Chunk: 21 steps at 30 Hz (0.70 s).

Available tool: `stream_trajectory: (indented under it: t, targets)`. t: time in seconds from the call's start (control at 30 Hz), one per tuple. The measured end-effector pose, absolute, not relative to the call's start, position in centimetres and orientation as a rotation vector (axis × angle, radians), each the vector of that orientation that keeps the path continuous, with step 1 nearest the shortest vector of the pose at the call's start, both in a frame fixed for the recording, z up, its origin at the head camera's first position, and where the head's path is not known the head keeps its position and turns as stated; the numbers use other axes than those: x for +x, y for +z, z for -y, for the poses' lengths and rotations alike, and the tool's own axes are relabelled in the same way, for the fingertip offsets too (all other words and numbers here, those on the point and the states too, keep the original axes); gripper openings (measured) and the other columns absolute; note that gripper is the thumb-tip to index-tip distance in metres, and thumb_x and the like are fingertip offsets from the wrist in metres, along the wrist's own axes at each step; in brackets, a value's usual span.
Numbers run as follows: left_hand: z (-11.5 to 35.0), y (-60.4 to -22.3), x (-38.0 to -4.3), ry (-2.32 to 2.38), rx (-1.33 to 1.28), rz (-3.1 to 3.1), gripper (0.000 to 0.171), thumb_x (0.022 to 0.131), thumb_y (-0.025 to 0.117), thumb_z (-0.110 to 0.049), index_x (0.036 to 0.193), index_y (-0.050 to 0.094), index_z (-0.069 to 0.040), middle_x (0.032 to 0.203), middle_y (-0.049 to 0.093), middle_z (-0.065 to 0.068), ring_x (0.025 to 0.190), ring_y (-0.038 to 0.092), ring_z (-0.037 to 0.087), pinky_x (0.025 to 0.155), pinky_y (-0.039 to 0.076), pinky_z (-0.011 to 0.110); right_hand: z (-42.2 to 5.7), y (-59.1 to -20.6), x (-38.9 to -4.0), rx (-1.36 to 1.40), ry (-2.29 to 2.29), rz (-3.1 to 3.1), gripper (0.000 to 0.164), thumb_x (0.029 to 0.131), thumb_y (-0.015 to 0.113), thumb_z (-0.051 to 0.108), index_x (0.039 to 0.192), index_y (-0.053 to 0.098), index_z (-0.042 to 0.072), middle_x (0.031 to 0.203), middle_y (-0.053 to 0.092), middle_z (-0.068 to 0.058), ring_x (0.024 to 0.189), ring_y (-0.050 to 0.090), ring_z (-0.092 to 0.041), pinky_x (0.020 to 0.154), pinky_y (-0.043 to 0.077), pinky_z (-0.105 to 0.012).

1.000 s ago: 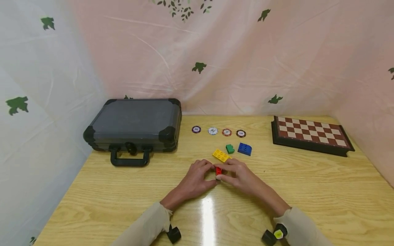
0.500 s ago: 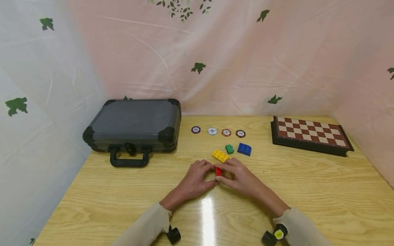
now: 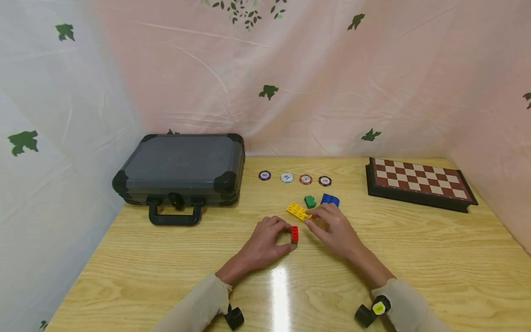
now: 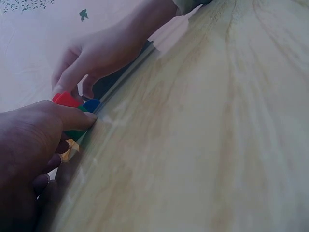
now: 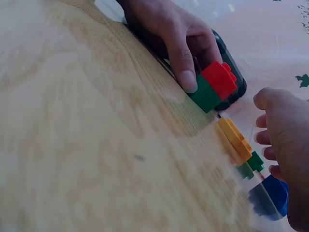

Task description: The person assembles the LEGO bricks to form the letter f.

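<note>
My left hand [image 3: 265,243] pinches a green toy brick [image 5: 205,94] between thumb and fingers. A red toy brick [image 3: 294,234] sits on top of the green one, studs upward; the right wrist view shows the stack from the side. My right hand [image 3: 335,230] hovers just right of the stack, fingers bent and apart with nothing between them. Its fingertips are right by the near end of a yellow eight-stud brick [image 3: 297,210]. Behind lie a small green brick [image 3: 309,201] and a blue rounded brick [image 3: 330,199], the latter partly hidden by the right hand.
A dark grey case [image 3: 182,168] with its handle forward stands at the back left. Several poker chips [image 3: 286,177] lie in a row behind the bricks. At the back right is a chessboard box [image 3: 419,182]. A printed cloth [image 3: 199,83] hangs behind the table.
My right hand has let go of the red brick and moved right and away from me, to the yellow brick's end. The left hand keeps its hold, almost unmoved.
</note>
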<state>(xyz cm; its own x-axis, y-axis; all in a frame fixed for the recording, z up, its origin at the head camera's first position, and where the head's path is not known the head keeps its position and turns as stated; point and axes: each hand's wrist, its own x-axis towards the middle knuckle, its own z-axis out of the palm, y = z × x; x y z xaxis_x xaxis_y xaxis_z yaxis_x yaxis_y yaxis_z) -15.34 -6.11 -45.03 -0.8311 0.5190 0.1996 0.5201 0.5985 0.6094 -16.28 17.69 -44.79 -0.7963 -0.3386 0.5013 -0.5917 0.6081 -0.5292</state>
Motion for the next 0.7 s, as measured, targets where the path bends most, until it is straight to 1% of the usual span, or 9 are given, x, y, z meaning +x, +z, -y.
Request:
stream_trajectory:
  t: [0.2,0.47,0.7]
  targets:
    - [6.1,-45.14,-15.33,-1.076,-0.91,2.805,0.034,0.091,0.081,-0.027,0.119,0.071,-0.012,0.117,0.064,0.0,0.108,0.054,0.021,0.099,0.042,0.045,-17.92,-45.3,-16.71,0.665,0.944,2.482,0.023,0.091,0.081,0.015,0.109,0.075,0.003,0.104,0.065,-0.006,0.099,0.055,-0.022,0.08,0.049,-0.042]
    - [6.09,-45.09,-15.3,-1.074,-0.907,2.802,0.033,0.09,0.081,-0.027,0.118,0.071,-0.011,0.117,0.064,0.001,0.108,0.054,0.021,0.098,0.042,0.045,-17.8,-45.77,-17.02,0.622,0.88,2.52,0.026,0.09,0.082,0.017,0.11,0.075,0.002,0.102,0.064,-0.006,0.095,0.053,-0.023,0.078,0.048,-0.042]
    - [6.1,-45.12,-15.29,-1.074,-0.912,2.797,0.034,0.09,0.081,-0.027,0.118,0.071,-0.012,0.117,0.064,0.001,0.108,0.054,0.022,0.098,0.042,0.045,-17.36,-45.73,-17.14,0.569,0.831,2.608,0.033,0.09,0.082,0.025,0.112,0.073,0.002,0.104,0.064,-0.008,0.097,0.054,-0.027,0.084,0.048,-0.044]
